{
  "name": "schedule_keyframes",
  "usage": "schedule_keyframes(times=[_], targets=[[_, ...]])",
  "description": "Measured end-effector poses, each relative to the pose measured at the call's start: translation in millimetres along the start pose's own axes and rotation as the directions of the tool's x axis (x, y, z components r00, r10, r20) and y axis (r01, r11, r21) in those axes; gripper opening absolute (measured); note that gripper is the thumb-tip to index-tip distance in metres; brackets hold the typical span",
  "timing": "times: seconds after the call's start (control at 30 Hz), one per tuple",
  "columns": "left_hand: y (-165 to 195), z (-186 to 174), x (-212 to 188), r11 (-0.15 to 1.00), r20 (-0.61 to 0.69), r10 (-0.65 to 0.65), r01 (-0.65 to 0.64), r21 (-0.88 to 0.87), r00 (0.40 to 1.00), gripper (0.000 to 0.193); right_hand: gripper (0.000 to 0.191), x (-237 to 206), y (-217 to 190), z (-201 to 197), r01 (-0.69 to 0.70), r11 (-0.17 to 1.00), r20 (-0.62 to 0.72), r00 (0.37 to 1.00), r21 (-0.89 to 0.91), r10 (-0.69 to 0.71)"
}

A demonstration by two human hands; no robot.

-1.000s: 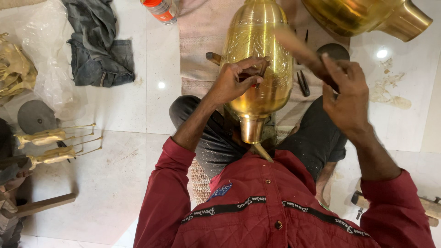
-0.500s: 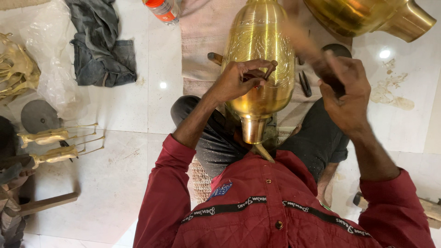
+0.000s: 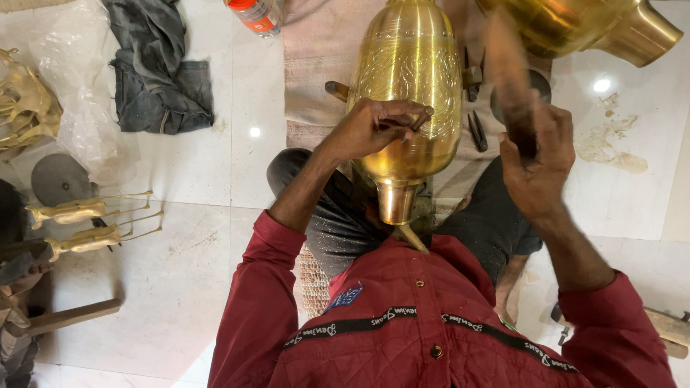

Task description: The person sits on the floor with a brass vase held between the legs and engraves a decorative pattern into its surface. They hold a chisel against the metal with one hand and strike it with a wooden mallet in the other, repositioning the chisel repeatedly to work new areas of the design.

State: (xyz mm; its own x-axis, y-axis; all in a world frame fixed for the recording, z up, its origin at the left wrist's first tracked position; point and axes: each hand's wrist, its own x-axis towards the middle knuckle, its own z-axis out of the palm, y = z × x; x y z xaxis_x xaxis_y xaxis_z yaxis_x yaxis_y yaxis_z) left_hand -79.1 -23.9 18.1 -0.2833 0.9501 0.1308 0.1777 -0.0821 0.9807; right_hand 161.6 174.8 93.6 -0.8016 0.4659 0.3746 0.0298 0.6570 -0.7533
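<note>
The left hand (image 3: 374, 126) is clenched on a punch (image 3: 420, 118) pressed against the upright vase (image 3: 410, 79) at centre; a blurred mallet (image 3: 510, 79) is gripped rightward by the right hand (image 3: 535, 162).

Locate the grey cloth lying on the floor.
In the head view, the grey cloth lies crumpled on the white tiles at upper left, between a clear plastic sheet and the beige mat, left of the brass vessel.

Single head-mounted cam, looking steeply down over the wearer's red quilted jacket (image 3: 431, 323) and lap onto the white tile floor (image 3: 180, 287). Close range: the engraved brass vessel (image 3: 410, 93) and both forearms fill the centre of frame. No second view, so nothing overlaps.
</note>
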Motion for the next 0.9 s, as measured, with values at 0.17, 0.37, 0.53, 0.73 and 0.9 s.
schedule_keyframes(times=[0.17, 0.37, 0.53, 0.73, 0.9], targets=[[1.4, 1.1, -1.9, 0.999, -0.15, -0.026, 0.022, -0.028, 0.988, 0.044, 0.061, 1.2, -5.5, -8.8, 0.097, 0.945, 0.169, 0.985, -0.314, -0.045], [-0.5, 27.1, -15.5, 0.991, -0.387, -0.129, 0.11, -0.071, 0.913, 0.05, 0.06, 13.0, 11.4, -8.9, 0.212, 0.835, 0.334, 0.942, -0.509, -0.035], [-5.1, 47.6, -20.7, 0.993, -0.497, -0.095, 0.048, -0.106, 0.862, 0.049, 0.059, 29.0, 19.2, -11.4, 0.321, 0.733, 0.422, 0.905, -0.599, -0.051], [0.7, 49.5, -21.3, 0.988, -0.508, -0.149, 0.109, -0.109, 0.848, 0.051, 0.051, 52.4, 20.4, -14.1, 0.475, 0.609, 0.5, 0.854, -0.635, -0.143], [5.4, 45.6, -19.3, 0.99, -0.498, -0.144, 0.126, -0.07, 0.855, 0.049, 0.05, 69.7, 8.9, -13.2, 0.588, 0.462, 0.585, 0.793, -0.664, -0.169]])
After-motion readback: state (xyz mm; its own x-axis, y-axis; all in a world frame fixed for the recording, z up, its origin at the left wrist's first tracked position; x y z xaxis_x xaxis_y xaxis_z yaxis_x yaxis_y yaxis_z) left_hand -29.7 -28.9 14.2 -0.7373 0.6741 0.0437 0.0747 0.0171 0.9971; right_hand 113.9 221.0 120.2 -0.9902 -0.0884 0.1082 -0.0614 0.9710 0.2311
